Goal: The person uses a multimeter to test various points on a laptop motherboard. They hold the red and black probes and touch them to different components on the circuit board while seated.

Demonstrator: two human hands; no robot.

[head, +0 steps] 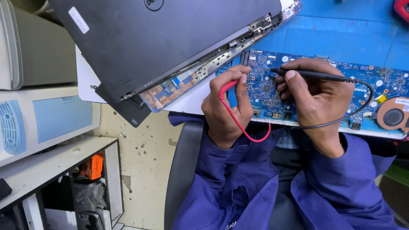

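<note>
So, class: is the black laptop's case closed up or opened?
Opened: the black laptop shows bare internals along its edge, and a blue circuit board lies out beside it.

Item count at my bench: two hands, two probes, one board.

I count two hands, my left hand [226, 106] and my right hand [313, 96]; two test probes, one red probe [228, 87] and one black probe [311, 75]; one blue circuit board [383, 91] carrying one round fan [394, 116]; one black laptop [162, 47]; and one orange tool [94, 166] on the shelf.

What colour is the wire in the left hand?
Red; the wire curls from the left hand, seen in the head view.
</note>
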